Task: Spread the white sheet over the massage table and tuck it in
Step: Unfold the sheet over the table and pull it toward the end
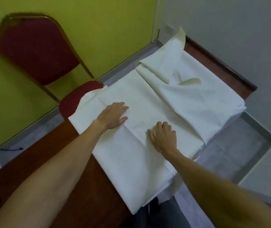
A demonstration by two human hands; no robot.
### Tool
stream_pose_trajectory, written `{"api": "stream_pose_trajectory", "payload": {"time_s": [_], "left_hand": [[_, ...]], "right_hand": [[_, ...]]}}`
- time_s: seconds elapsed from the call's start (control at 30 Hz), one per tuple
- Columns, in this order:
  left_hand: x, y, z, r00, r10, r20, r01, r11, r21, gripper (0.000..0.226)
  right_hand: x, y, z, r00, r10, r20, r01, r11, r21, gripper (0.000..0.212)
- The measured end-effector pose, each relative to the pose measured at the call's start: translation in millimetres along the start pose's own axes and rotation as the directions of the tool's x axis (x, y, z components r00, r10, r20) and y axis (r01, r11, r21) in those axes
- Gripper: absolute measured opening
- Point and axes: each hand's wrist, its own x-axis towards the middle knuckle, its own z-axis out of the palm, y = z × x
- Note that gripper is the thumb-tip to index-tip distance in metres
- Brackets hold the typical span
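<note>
1. The table, brown-topped, runs as a long band from the lower left of the frame to the upper right, where its dark edge shows against a grey wall. Its near-left part is bare.
2. The sheet lies on the table at mid-frame, still partly folded. Its long axis follows the table, lower left to upper right. The near panel lies flat. A bunched fold rides on top of it toward the upper right, one corner curling upward. The right edge hangs over the table's side, and the lower corner drops off the near edge at bottom centre.
3. Both forearms are bare and reach in from the bottom corners, converging on the sheet.
4. The left hand rests palm down at centre-left, fingers straight and together, pointing right. It is open and flat on the cloth, gripping nothing.
5. The right hand sits just beside it, lower right, fingers curled down into the sheet. Whether they pinch a fold or only press, I cannot tell.
6. A red chair with a gold frame stands at upper left against a green wall. Its seat touches the sheet's far-left corner.
7. Grey floor shows right of the table.
</note>
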Motion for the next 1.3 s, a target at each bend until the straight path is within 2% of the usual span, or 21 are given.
{"api": "stream_pose_trajectory", "payload": {"time_s": [0.13, 0.27, 0.37, 0.43, 0.53, 0.63, 0.77, 0.97, 1.07, 1.2, 1.3], "left_hand": [[30.0, 1.2, 4.1, 0.99, 0.142, 0.02, -0.144, 0.981, 0.132, 0.056], [45.6, 4.1, 2.2, 0.971, 0.236, -0.043, -0.221, 0.951, 0.217, 0.045], [54.0, 2.4, 1.2, 0.947, 0.32, -0.023, -0.294, 0.896, 0.333, 0.037], [53.9, 1.6, 2.5, 0.953, 0.304, 0.007, -0.294, 0.914, 0.28, 0.032], [48.0, 0.8, 1.0, 0.979, 0.194, 0.055, -0.201, 0.962, 0.185, 0.034], [40.8, -4.7, -5.1, 0.966, 0.25, 0.061, -0.257, 0.921, 0.291, 0.044], [24.6, -14.8, -31.6, 0.963, 0.264, 0.057, -0.265, 0.885, 0.384, 0.056], [4.8, -42.9, -58.6, 0.961, 0.277, 0.009, -0.25, 0.853, 0.459, 0.079], [-2.6, -43.7, -63.5, 0.96, 0.281, 0.016, -0.255, 0.844, 0.472, 0.078], [-12.6, -42.2, -73.4, 0.954, 0.289, -0.073, -0.236, 0.881, 0.411, 0.064], [-17.2, -46.9, -74.8, 0.952, 0.297, -0.074, -0.229, 0.852, 0.47, 0.056]], "right_hand": [[-19.3, 4.1, 6.9, 0.988, 0.145, -0.047, -0.147, 0.989, -0.025, 0.038], [-27.0, 4.4, 13.4, 0.981, 0.177, -0.081, -0.181, 0.982, -0.044, 0.033], [-28.0, 1.7, 18.1, 0.974, 0.196, -0.117, -0.203, 0.978, -0.055, 0.03], [-28.4, 1.0, 20.9, 0.975, 0.184, -0.124, -0.196, 0.977, -0.089, 0.03], [-32.9, -2.2, 19.6, 0.981, 0.153, -0.116, -0.169, 0.976, -0.14, 0.032], [-38.0, -7.2, 9.3, 0.989, 0.135, -0.057, -0.14, 0.984, -0.108, 0.035], [-42.0, -14.3, -10.8, 0.989, 0.136, 0.063, -0.138, 0.99, 0.038, 0.042], [-70.4, -7.8, -20.7, 0.99, 0.14, 0.019, -0.141, 0.988, 0.067, 0.045], [-77.1, -14.1, -23.0, 0.991, 0.128, 0.025, -0.13, 0.987, 0.093, 0.048], [-84.4, -27.4, -33.5, 0.989, 0.138, 0.054, -0.142, 0.985, 0.095, 0.042], [-95.6, -35.3, -38.3, 0.99, 0.126, 0.063, -0.131, 0.987, 0.098, 0.044]]}}
